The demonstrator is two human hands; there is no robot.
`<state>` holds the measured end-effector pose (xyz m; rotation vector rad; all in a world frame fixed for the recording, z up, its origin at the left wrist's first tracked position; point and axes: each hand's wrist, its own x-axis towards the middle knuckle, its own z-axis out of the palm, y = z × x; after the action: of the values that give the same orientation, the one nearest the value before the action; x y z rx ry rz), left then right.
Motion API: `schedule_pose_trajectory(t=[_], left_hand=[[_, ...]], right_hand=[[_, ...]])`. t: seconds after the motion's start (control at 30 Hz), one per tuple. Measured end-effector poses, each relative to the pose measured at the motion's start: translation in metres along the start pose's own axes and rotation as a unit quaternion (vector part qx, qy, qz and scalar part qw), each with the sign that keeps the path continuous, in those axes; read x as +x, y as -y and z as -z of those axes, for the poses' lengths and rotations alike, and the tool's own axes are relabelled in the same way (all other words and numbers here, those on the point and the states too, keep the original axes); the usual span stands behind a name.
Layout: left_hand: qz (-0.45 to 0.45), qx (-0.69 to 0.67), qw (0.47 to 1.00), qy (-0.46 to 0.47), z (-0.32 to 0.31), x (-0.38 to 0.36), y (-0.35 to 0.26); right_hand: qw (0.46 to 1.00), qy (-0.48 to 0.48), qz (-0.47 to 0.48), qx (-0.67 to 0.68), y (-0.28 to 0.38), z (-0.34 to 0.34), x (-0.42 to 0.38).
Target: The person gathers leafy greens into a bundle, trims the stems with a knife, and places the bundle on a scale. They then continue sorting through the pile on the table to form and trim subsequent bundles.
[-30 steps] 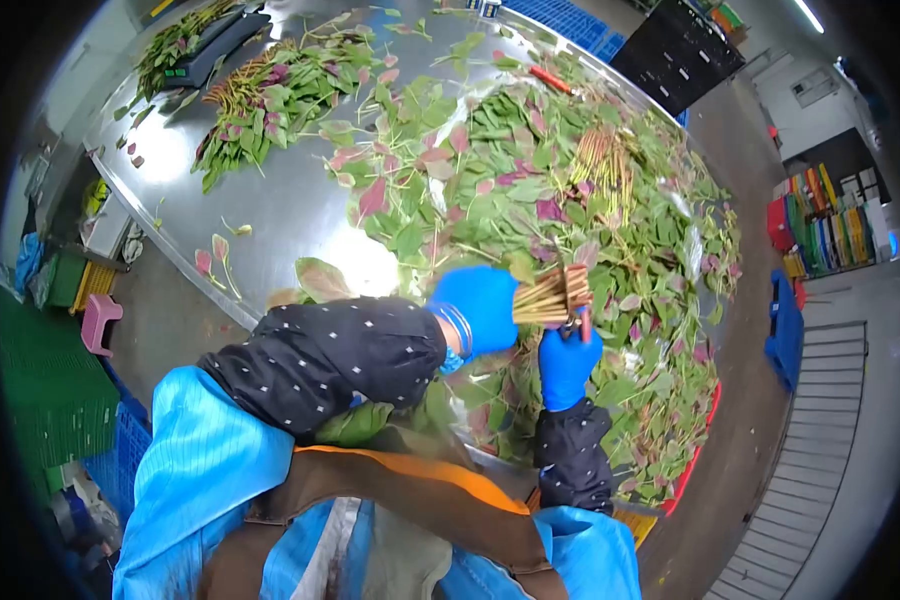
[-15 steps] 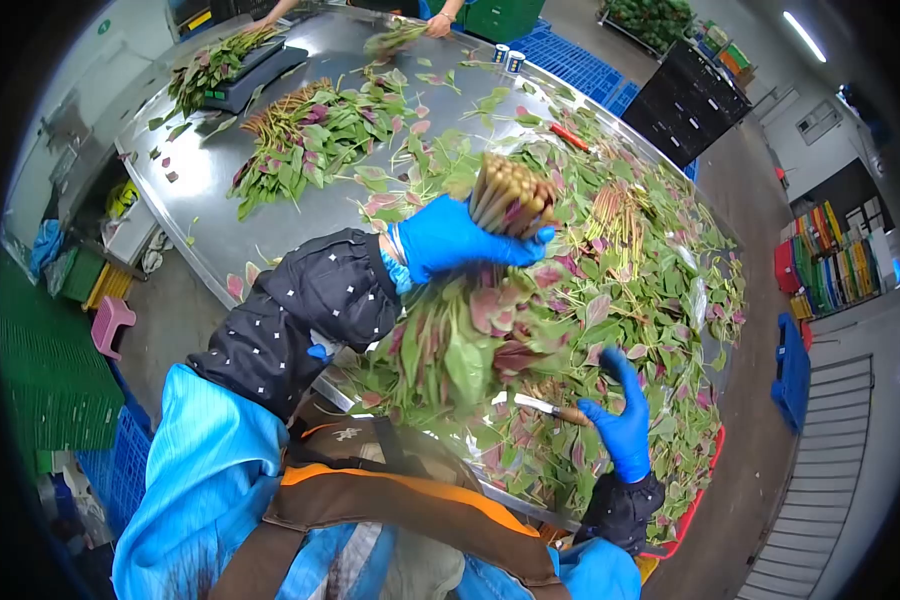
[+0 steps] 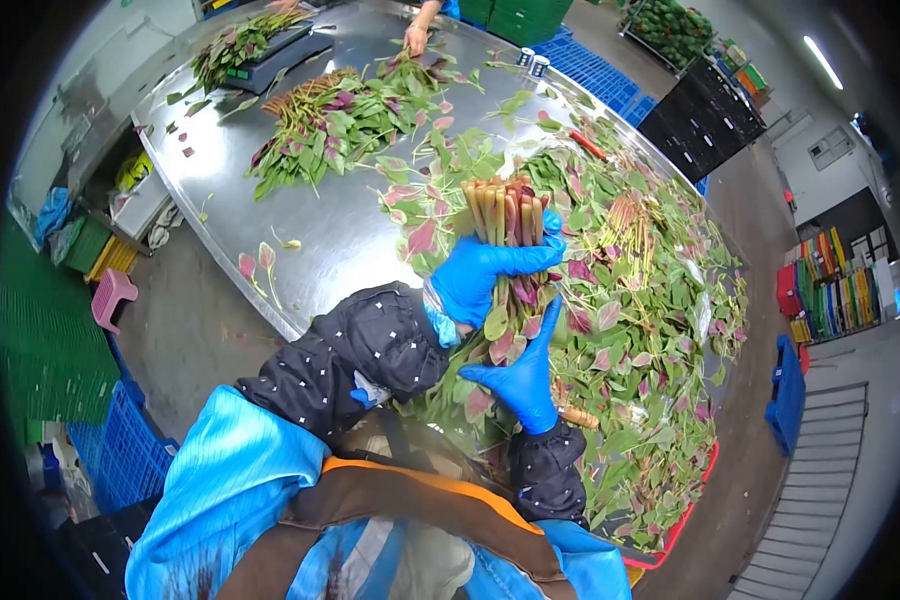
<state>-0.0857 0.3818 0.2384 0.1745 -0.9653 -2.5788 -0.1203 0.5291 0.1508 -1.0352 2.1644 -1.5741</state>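
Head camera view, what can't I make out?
In the head view:
Leafy bundle of pale and reddish stems: middle hidden by the blue-gloved left hand.
Light-brown, wooden-looking handle: left end hidden behind the blue-gloved right hand.
Flat black scale: green readout too small to read.
Bare-handed co-worker: mostly cut off by top edge.

Over on the left, 1 pink stool (image 3: pixel 116 294) stands on the floor (image 3: pixel 185 280), blue crates (image 3: pixel 120 450) near it! Up at the desk (image 3: pixel 230 190) edge, 2 small tins (image 3: pixel 539 67) sit side by side; beyond them, blue pallets (image 3: pixel 610 82), then black crates (image 3: pixel 698 125). Top right, 1 tube light (image 3: pixel 823 62) glows; lower right, a barred metal panel (image 3: pixel 805 480).
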Motion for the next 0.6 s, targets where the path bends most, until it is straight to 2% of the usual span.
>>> schedule_pose_trajectory(t=[0.13, 0.17, 0.23, 0.33, 0.37, 0.4, 0.43, 0.47, 0.5, 0.53, 0.57, 0.6], left_hand=[[-0.027, -0.036, 0.999, 0.021, 0.007, 0.0, -0.003], [-0.036, -0.035, 0.998, 0.025, 0.004, -0.003, -0.003], [-0.042, -0.015, 0.999, 0.028, 0.0, -0.008, -0.003], [-0.05, -0.03, 0.998, 0.018, 0.001, -0.012, -0.01], [-0.035, -0.053, 0.997, 0.054, 0.01, -0.009, -0.015], [-0.072, -0.036, 0.995, 0.053, 0.023, -0.005, -0.023], [-0.106, -0.019, 0.993, 0.051, 0.041, -0.001, -0.033], [-0.138, -0.002, 0.989, 0.048, 0.064, 0.002, -0.042], [-0.156, 0.168, 0.973, -0.002, 0.115, 0.011, -0.046], [-0.128, 0.225, 0.962, -0.087, 0.14, 0.006, -0.052], [-0.089, 0.273, 0.943, -0.166, 0.164, 0.001, -0.057], [-0.013, 0.2, 0.937, -0.284, 0.166, -0.008, -0.066]], right_hand=[[0.982, -0.017, 0.018, 0.186, 0.008, -0.006, -0.006], [0.99, 0.051, -0.049, 0.124, -0.017, -0.008, -0.015], [0.986, 0.081, -0.104, 0.103, -0.011, -0.015, -0.014], [0.991, 0.021, -0.057, 0.122, -0.013, -0.027, -0.017], [0.991, -0.001, -0.033, 0.128, -0.006, -0.025, -0.018], [0.99, -0.023, -0.013, 0.136, 0.002, -0.022, -0.017], [0.998, 0.019, 0.007, 0.064, 0.004, -0.012, -0.011], [0.992, 0.003, -0.082, 0.1, -0.012, -0.008, -0.01], [0.934, 0.157, 0.004, -0.319, -0.06, 0.015, -0.001], [0.861, 0.171, 0.014, -0.478, -0.074, 0.026, 0.008], [0.836, 0.213, -0.02, -0.506, -0.048, 0.039, 0.016], [0.829, 0.179, 0.018, -0.53, -0.019, 0.042, 0.032]])
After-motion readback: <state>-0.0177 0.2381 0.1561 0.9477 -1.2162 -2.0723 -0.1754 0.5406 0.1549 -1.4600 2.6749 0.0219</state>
